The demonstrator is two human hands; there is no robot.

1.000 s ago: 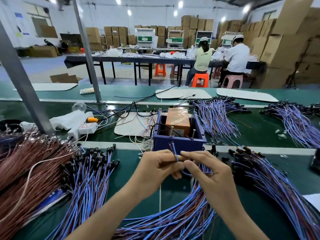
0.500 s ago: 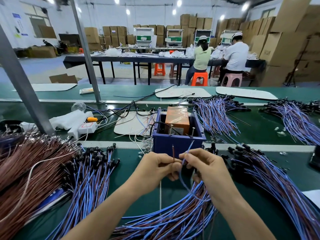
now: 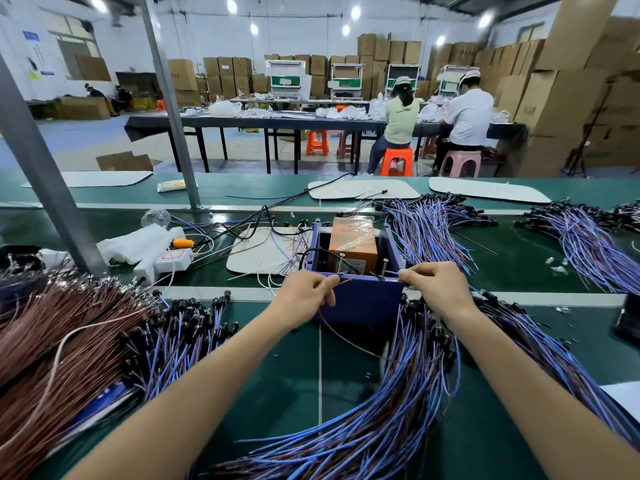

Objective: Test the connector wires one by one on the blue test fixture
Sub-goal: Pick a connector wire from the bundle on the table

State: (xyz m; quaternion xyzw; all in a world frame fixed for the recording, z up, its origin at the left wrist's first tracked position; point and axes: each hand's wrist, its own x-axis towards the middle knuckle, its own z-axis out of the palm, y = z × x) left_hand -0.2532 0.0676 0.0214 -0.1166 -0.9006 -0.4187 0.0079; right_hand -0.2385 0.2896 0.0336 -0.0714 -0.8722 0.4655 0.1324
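two hands meet at the near rim of the blue test fixture (image 3: 363, 303) in the head view. the left hand (image 3: 304, 294) pinches the brown lead of one connector wire (image 3: 341, 336) between thumb and fingertips. the right hand (image 3: 436, 284) pinches a blue lead in the same way. the brown lead sags in a loop toward the near side.

the fixture sits just beyond both hands, on their far side. i cannot tell whether the knuckles touch its wall. inside it the left pin (image 3: 341, 264) and the right pin (image 3: 385, 267) stand upright before an orange box (image 3: 353, 242), each nearest the hand on its own side. the brown tip points right and slightly far, toward the left pin.

by my judgement, the next move is a short push of each tip onto its pin. a thick sheaf of wires (image 3: 398, 420) lies on the near side, under the right wrist.
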